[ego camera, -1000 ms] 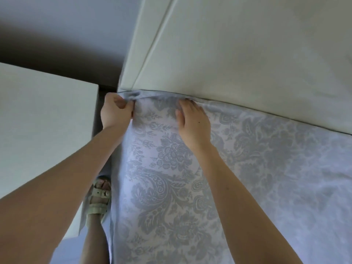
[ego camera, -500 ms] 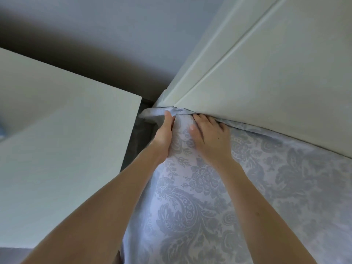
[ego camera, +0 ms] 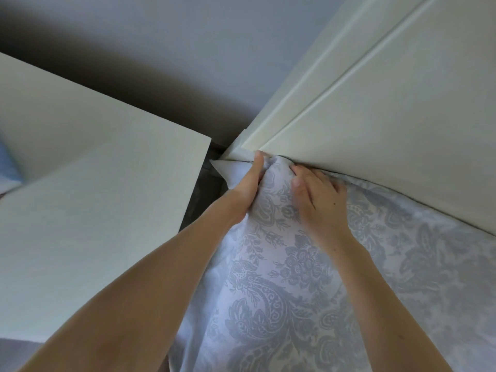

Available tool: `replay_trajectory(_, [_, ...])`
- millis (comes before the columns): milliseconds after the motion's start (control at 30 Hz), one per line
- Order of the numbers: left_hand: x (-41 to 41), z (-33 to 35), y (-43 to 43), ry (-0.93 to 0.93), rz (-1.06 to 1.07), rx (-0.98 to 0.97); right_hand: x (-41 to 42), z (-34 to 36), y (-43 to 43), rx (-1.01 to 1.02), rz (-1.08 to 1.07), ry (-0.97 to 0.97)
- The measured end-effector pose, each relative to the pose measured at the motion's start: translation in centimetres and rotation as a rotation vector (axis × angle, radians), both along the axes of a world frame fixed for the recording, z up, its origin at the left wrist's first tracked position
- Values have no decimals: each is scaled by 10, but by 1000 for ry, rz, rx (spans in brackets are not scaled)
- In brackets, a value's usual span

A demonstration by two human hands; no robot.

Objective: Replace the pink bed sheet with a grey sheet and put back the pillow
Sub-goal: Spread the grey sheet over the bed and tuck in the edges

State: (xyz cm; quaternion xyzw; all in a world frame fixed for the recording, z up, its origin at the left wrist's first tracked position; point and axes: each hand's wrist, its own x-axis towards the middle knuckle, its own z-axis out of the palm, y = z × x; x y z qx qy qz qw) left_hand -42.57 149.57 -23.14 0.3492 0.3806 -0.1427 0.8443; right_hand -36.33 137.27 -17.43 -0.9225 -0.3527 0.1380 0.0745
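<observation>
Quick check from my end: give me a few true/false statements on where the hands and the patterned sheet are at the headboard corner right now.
1. Both hands are on the grey floral-patterned sheet. True.
2. The left hand works the sheet at the corner by the pale panelled headboard. True.
3. The right hand is lifted clear of the bed. False: it presses on the sheet beside the headboard.
4. A pillow lies on the sheet. False: none is visible.
5. A pale flat-topped cabinet stands left of the bed. True.
</observation>
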Motion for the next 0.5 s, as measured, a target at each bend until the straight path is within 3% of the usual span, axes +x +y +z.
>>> replay_trajectory(167, [-2,46,-27,-18,10,4,12,64,-18,123,-106,-13])
replay_trajectory(300, [-3,101,-48,27,-34,70,29,135,-42,112,-192,353])
replay_trajectory(367, [-13,123,-55,-47,-98,108,36,172,-54,75,-216,526])
replay_trajectory(500, [-22,140,-58,-119,-220,128,47,216,-67,-20,-229,550])
